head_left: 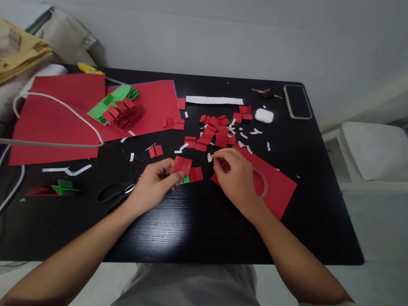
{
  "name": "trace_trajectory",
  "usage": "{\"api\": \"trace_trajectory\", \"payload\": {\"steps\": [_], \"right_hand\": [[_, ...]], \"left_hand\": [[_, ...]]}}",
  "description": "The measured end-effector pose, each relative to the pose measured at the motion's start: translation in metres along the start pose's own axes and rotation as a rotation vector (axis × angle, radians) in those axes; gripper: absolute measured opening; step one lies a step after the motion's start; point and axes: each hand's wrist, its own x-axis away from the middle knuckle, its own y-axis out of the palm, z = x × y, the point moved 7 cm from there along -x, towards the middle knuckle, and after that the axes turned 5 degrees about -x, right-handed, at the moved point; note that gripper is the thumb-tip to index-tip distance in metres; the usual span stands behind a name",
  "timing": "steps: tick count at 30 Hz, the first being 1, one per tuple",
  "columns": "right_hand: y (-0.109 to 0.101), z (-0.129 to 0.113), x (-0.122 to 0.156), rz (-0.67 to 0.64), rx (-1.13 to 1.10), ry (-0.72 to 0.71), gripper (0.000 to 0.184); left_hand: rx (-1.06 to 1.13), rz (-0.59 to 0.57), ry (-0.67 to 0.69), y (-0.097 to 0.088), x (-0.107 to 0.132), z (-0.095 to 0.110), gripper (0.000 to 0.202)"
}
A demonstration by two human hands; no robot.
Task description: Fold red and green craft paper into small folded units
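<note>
"What has the left hand (155, 181) got?"

"A folded paper piece (183, 164), red with a bit of green showing on its near side. The grip is pinching it between thumb and fingers, over the middle of the desk (175, 241)."

"And the right hand (237, 174)?"

"Just to the right, thumb and fingers drawn together beside a white scrap (209, 157). Whether that grip actually has hold of the scrap, I can't tell from here."

"What's that beneath it?"

"A smaller red sheet (282, 186), lying at a slant, with a pale ring (265, 188) on it, partly covered by the arm."

"And farther back?"

"A loose heap of red folded pieces (211, 129), white bits scattered around, then a long white strip (214, 101) past it. Over on the far right there are keys (265, 92), a white case (264, 115) and a phone (298, 103)."

"To the left?"

"Black scissors (124, 191) right by the left arm. Beyond them, large red sheets (50, 125) with a green and red stack (124, 110) on top."
</note>
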Motion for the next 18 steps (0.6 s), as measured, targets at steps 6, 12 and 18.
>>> {"api": "trace_trajectory", "payload": {"steps": [6,12,18], "right_hand": [[0.031,0.0,0.01,-0.263,-0.666,0.371,0.022],[0.037,-0.005,0.014,-0.363,-0.838,0.417,0.023],[0.033,-0.004,0.012,-0.353,-0.828,0.423,0.02]], "left_hand": [[-0.001,-0.085,0.002,0.006,0.003,0.0,0.022],[-0.084,-0.233,0.013,0.017,0.007,-0.001,0.021],[-0.09,-0.186,0.063,0.013,0.008,0.004,0.02]]}}
